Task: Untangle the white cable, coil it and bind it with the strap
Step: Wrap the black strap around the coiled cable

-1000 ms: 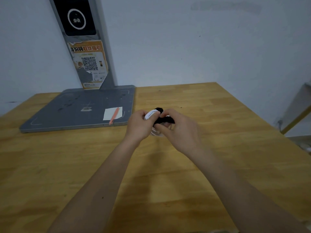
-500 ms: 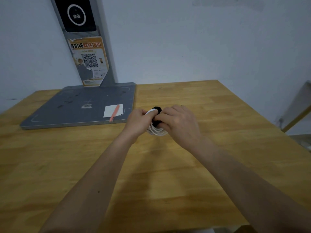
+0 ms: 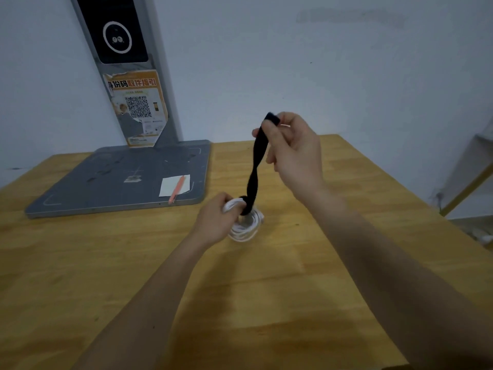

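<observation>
- The cable (image 3: 246,225) was already coiled; the left hand (image 3: 217,218) gripped it on the tabletop (image 3: 266,289).
- The right hand (image 3: 292,153) pinched the strap (image 3: 256,166), pulled up; binding seemed unfinished.

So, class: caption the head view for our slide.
Left hand steadies the coil while right hand pulls the strap up.

left hand (image 3: 216,222) gripping coiled white cable (image 3: 245,225), right hand (image 3: 293,153) pinching black strap (image 3: 256,166)

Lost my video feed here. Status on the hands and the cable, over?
Left hand grips coiled white cable on the table. Right hand pinches black strap, raised, twisted, lower end at coil. Nothing in the way.
</observation>
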